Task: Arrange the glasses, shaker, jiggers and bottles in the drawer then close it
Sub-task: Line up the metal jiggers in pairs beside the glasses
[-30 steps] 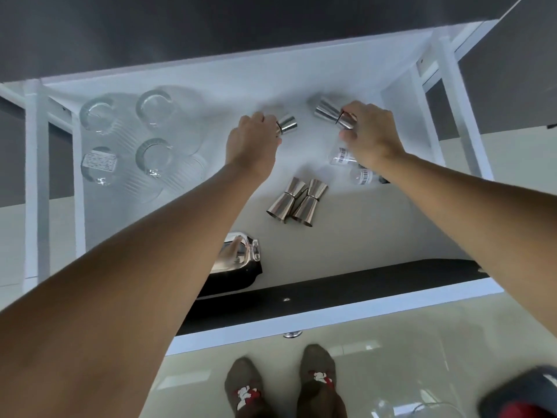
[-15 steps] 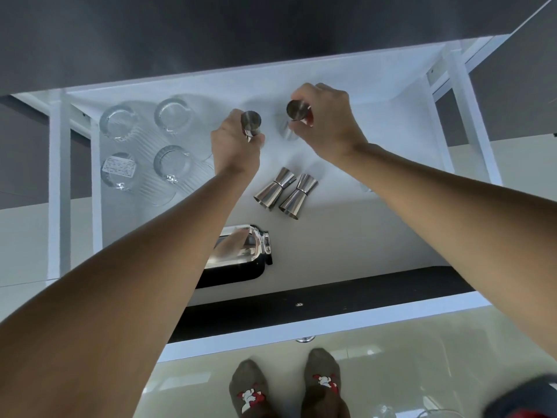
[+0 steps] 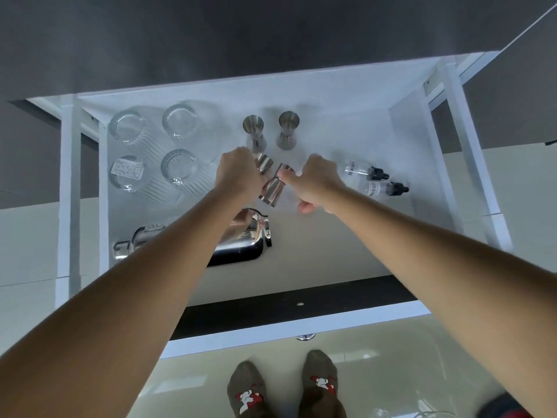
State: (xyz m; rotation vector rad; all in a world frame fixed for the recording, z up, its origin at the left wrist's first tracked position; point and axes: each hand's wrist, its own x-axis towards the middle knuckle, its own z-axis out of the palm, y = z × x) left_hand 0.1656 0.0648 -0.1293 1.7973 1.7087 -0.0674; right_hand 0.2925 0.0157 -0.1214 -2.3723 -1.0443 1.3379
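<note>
The white drawer (image 3: 331,257) stands pulled out below me. Several clear ribbed glasses (image 3: 177,168) stand in a block at its back left. Two steel jiggers stand upright at the back middle, one (image 3: 254,131) beside the other (image 3: 287,129). In front of them my left hand (image 3: 238,173) is closed on a third jiggers' upper end (image 3: 265,162), and my right hand (image 3: 316,182) pinches the fourth jigger (image 3: 275,187), which lies tilted. Two small dropper bottles (image 3: 366,171) (image 3: 384,188) lie on their sides at the right. The steel shaker (image 3: 241,236) lies under my left forearm.
The drawer's dark front panel (image 3: 301,309) with a metal knob (image 3: 305,337) is nearest me. White frame rails (image 3: 70,191) (image 3: 470,152) run along both sides. A dark countertop (image 3: 241,34) overhangs the back. My socked feet (image 3: 283,387) stand on the glossy floor.
Both hands set two jiggers upright at the back of the drawer, let go, and drew back to take hold of the two jiggers lying in the middle.
</note>
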